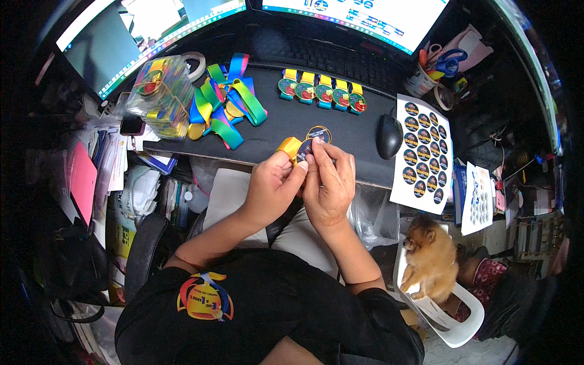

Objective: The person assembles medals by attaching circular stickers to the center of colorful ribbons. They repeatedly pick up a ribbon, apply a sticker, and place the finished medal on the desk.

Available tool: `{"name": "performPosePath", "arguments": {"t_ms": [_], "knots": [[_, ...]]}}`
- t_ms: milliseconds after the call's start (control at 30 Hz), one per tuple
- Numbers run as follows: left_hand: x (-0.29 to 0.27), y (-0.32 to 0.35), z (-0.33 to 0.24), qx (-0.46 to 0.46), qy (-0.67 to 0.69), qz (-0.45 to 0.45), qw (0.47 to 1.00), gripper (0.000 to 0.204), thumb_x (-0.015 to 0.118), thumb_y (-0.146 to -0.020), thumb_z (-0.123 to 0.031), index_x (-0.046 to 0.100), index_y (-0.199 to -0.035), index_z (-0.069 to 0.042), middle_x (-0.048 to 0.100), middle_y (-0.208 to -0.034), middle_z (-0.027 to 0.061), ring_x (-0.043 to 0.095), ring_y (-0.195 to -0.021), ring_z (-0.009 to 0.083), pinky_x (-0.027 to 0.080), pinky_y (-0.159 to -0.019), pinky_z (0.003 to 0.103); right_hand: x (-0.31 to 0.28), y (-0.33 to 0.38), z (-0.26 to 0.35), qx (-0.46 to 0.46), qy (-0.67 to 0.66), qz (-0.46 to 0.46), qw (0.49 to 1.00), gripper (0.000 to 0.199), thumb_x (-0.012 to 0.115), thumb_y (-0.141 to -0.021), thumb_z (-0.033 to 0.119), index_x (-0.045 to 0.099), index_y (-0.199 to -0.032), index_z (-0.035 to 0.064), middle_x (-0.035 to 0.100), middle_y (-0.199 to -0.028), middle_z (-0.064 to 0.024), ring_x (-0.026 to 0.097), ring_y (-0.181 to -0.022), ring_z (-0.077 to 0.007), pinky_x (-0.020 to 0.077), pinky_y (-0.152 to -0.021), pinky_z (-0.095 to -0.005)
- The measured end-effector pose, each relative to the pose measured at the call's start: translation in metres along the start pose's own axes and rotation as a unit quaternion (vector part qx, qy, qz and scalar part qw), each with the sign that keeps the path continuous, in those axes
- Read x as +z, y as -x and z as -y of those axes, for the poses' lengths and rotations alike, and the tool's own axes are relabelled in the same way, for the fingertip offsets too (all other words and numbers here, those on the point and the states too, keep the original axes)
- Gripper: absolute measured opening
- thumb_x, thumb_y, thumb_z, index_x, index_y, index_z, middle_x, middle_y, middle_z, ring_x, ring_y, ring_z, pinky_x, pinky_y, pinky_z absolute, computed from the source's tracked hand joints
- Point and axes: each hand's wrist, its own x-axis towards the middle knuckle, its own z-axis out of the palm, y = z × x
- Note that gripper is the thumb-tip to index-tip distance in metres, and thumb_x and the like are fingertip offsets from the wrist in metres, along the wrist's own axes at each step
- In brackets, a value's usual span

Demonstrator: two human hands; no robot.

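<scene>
Both hands meet near the desk's front edge. My left hand (274,185) is closed around a medal (305,152) with a dark round face, its folded yellow ribbon (289,146) at the thumb and finger. On the other side my right hand (331,182) is closed too, its fingertips pressed to the medal's face. Just beyond the fingertips shows a dark round disc with a thin gold rim (319,132); I cannot tell whether the right fingers hold it or only overlap it. A sheet of dark round stickers (424,152) lies to the right.
Finished-looking medals (323,94) lie in a row before the keyboard (328,61). Ribboned medals (228,103) are heaped left, beside clear plastic boxes (159,100) and a tape roll (194,66). A mouse (389,137) borders the sheet. A small dog (431,258) sits on a white chair (468,316).
</scene>
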Motion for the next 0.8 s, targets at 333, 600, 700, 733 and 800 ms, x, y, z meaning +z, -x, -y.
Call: {"name": "performPosePath", "arguments": {"t_ms": [333,600,700,733,800], "knots": [[-0.002,-0.001,0.002,0.005,0.013,-0.008,1.000,0.014,0.053,-0.092,-0.004,0.047,-0.082,0.002,0.056,-0.071,0.0004,0.053,-0.065,0.0019,0.043,-0.049,0.021,-0.002,-0.005,0.001,-0.015,0.007,0.000,1.000,0.023,0.065,-0.074,-0.005,0.061,-0.096,-0.0012,0.061,-0.097,-0.0165,0.057,-0.083,-0.0306,0.0464,-0.075,-0.0381],[-0.015,-0.006,-0.003,-0.050,0.000,0.042,0.998,0.015,0.055,-0.093,-0.007,0.055,-0.104,0.003,0.064,-0.086,0.0046,0.061,-0.069,0.0053,0.049,-0.055,0.018,-0.001,-0.002,0.004,0.064,-0.087,0.012,0.994,0.023,0.064,-0.074,-0.007,0.054,-0.093,0.0000,0.061,-0.093,-0.0152,0.058,-0.082,-0.0301,0.0463,-0.076,-0.0382],[-0.022,-0.011,-0.009,-0.074,0.011,0.046,0.996,0.024,0.058,-0.092,-0.009,0.056,-0.112,0.004,0.066,-0.087,0.0057,0.063,-0.068,0.0078,0.051,-0.055,0.019,-0.007,-0.002,0.003,0.076,-0.093,0.048,0.992,0.024,0.065,-0.075,-0.006,0.053,-0.094,0.0007,0.059,-0.090,-0.0137,0.057,-0.081,-0.0288,0.0468,-0.074,-0.0363],[-0.024,-0.013,-0.011,-0.081,0.022,0.045,0.995,0.028,0.059,-0.091,-0.010,0.056,-0.115,0.004,0.067,-0.087,0.0061,0.064,-0.067,0.0087,0.051,-0.055,0.019,-0.009,-0.003,0.002,0.063,-0.090,0.057,0.992,0.024,0.065,-0.075,-0.006,0.053,-0.094,0.0010,0.059,-0.089,-0.0131,0.057,-0.080,-0.0282,0.0469,-0.073,-0.0355],[-0.029,-0.016,-0.014,-0.095,-0.002,0.065,0.993,0.034,0.060,-0.091,-0.011,0.054,-0.121,0.003,0.067,-0.090,0.0072,0.065,-0.069,0.0093,0.052,-0.057,0.020,-0.013,-0.006,-0.001,0.074,-0.097,0.079,0.989,0.024,0.065,-0.075,-0.005,0.052,-0.094,0.0013,0.057,-0.088,-0.0122,0.056,-0.079,-0.0275,0.0467,-0.073,-0.0348]]}}
